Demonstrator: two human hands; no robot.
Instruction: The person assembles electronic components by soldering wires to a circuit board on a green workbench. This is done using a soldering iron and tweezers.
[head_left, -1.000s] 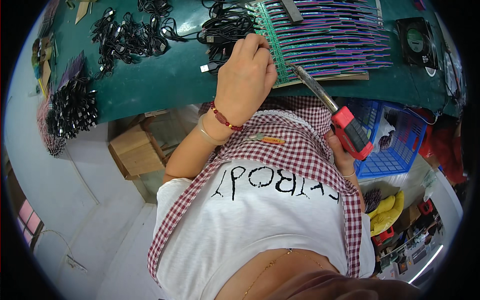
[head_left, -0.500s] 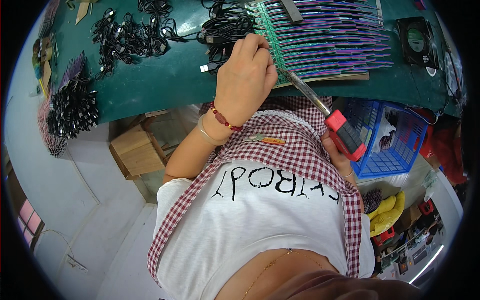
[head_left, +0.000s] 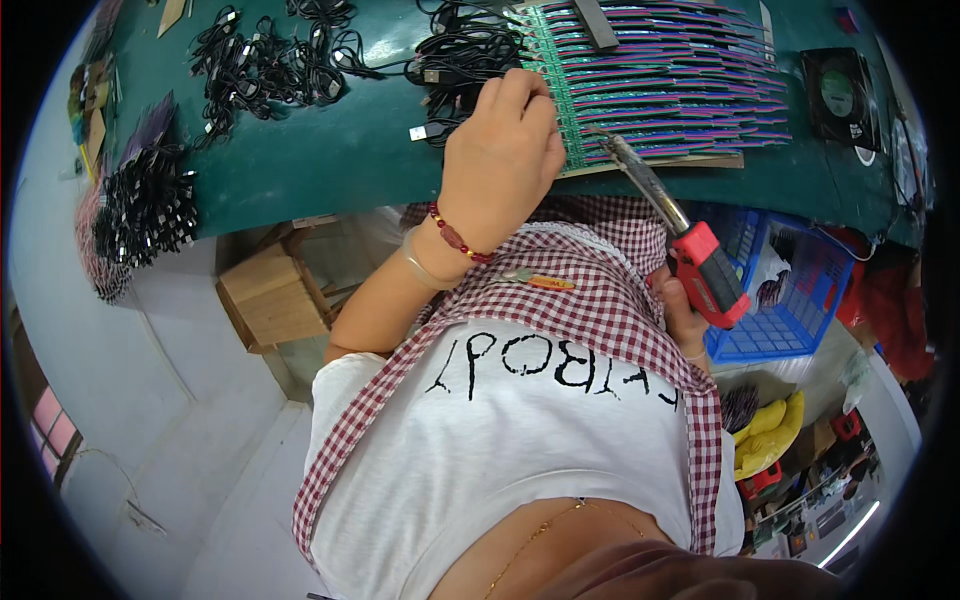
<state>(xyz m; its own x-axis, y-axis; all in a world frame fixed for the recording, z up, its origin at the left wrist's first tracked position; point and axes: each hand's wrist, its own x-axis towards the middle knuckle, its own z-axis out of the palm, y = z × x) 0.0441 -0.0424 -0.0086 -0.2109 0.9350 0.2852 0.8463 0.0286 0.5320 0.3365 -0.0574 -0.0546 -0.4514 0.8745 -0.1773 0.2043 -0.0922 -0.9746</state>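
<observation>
Left hand [head_left: 503,160]: curled, fingers pressed together, resting on the near left edge of the circuit strips [head_left: 670,85]. The fingertips bear down on the strip ends; what, if anything, is pinched beneath them cannot be told. One red bead bracelet [head_left: 458,238] and one clear bangle [head_left: 420,272] sit on this wrist.

Right hand [head_left: 680,310]: closed around the red-and-black handle of one soldering iron [head_left: 672,240]. Only part of the hand shows, behind the handle. The iron's metal shaft runs up and to the left — its tip lies at the near edge of the strips, just beside the left hand.

Circuit strips: one fanned stack of long, narrow green-and-purple boards on the green table [head_left: 330,170], at its upper middle. The individual strips are too many and too closely overlapped for an exact count. One dark bar [head_left: 598,20] lies across the top of the stack.

Other items:
- Several bundles of black cables [head_left: 290,60] on the table, left of the strips; the number cannot be fixed.
- One small black fan [head_left: 838,95] at the table's right end.
- One blue plastic basket [head_left: 790,290] below the table edge, to the right.
- One cardboard box [head_left: 268,297] under the table, to the left.
</observation>
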